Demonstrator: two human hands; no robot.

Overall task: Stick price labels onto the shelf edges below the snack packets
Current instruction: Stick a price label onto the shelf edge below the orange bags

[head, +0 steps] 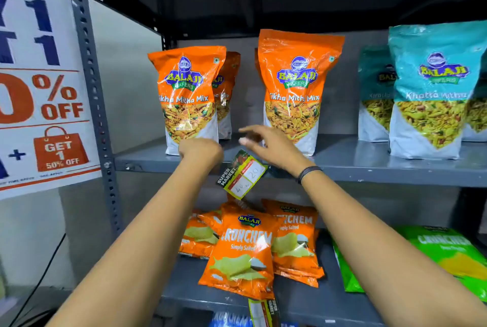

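Closest to me, orange Crunchem chip bags (243,250) lie on the low shelf, with a green bag (448,253) to the right. Above them, a price label (243,175) hangs tilted at the front edge of the middle shelf (395,171). My left hand (200,151) is curled shut at the label's top corner; I cannot tell if it grips. My right hand (274,143) is open, fingers spread. Farther back stand two orange Tikha Mitha Mix packets (292,89), with open room between them.
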